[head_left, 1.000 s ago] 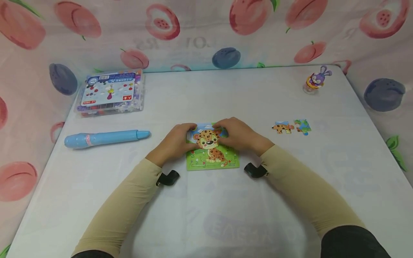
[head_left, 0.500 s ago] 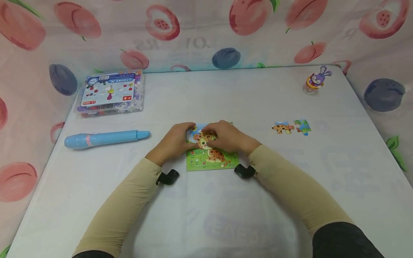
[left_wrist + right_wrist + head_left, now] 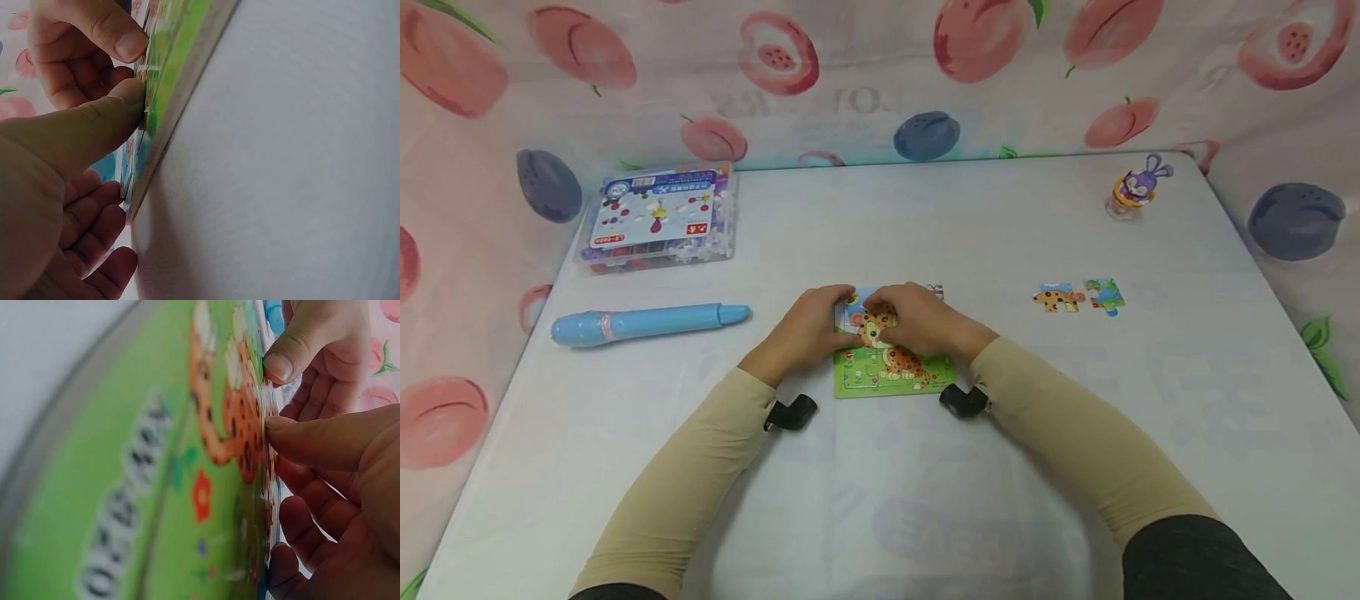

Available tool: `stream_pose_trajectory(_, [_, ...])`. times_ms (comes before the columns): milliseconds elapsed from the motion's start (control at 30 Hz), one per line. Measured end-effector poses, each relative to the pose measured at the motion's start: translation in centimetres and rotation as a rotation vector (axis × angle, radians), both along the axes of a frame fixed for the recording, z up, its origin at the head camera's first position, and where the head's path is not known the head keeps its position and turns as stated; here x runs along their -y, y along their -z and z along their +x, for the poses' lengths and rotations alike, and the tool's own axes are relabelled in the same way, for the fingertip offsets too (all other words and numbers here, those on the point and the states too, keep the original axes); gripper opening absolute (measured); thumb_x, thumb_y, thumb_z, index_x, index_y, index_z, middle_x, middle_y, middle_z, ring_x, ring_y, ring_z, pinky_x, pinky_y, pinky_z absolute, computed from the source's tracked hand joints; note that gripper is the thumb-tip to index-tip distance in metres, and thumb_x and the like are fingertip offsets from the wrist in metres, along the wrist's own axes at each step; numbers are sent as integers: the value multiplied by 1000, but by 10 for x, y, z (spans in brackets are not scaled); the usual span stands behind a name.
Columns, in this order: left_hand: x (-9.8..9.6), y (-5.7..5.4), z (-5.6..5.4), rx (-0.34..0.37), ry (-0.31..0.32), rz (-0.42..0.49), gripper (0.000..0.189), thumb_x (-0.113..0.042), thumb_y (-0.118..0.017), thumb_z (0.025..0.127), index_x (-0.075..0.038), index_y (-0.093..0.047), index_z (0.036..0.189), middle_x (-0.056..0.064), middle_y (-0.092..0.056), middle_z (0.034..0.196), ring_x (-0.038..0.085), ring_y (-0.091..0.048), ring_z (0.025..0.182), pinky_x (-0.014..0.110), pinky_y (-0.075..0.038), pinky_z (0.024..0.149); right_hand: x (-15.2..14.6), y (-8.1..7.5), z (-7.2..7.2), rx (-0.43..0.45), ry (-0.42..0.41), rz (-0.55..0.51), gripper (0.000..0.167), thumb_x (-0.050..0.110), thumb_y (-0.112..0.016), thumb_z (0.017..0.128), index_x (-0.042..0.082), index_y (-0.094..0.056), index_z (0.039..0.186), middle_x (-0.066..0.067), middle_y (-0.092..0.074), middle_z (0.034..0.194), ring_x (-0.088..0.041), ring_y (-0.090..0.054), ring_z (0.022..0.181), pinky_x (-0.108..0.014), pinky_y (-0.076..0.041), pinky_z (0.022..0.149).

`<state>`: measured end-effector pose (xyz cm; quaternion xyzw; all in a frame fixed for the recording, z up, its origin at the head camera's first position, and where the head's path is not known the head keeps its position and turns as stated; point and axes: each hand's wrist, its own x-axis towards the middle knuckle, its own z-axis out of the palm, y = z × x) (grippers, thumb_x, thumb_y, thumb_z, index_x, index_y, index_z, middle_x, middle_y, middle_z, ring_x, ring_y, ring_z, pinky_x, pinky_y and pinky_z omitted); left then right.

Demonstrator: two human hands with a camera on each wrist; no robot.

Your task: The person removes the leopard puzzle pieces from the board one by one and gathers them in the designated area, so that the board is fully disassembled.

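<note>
A small leopard jigsaw puzzle [image 3: 891, 379] with a green and blue picture lies flat on the white table. My left hand [image 3: 801, 329] grips its left side, with the thumb [image 3: 128, 94] on the picture and the fingers by the far corner. Curled over the leopard's face, my right hand [image 3: 921, 321] holds the puzzle with thumb and fingertips on it. Whether a single piece sits between them is hidden. Two loose jigsaw pieces, one spotted [image 3: 1058, 297] and one blue-green [image 3: 1106, 296], lie to the right.
A clear plastic box [image 3: 658, 218] of colourful bits stands at the back left. Nearer lies a light blue pen-shaped tube [image 3: 651, 322]. A purple rabbit-topped little jar [image 3: 1135, 187] stands at the back right. A fruit-print cloth [image 3: 850, 75] hangs behind the table.
My right hand has moved left from the puzzle's right edge onto the leopard's face, uncovering the far right corner. The left hand and the loose pieces have stayed put.
</note>
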<state>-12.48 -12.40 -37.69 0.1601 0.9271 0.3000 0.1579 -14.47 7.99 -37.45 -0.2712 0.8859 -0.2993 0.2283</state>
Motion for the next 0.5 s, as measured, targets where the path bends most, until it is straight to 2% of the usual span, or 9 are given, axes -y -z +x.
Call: stream_pose_trajectory(500, [0,1,-1,40,-24,2,89,-26,-84,84,3,-34,152,20,-44,149,37,-39,138,46,-31,115,0,3,1,-7,2,-70,45,8,-70,91,0,-58,134,-11,-60,133,-25,-49,126,-38,-38,109])
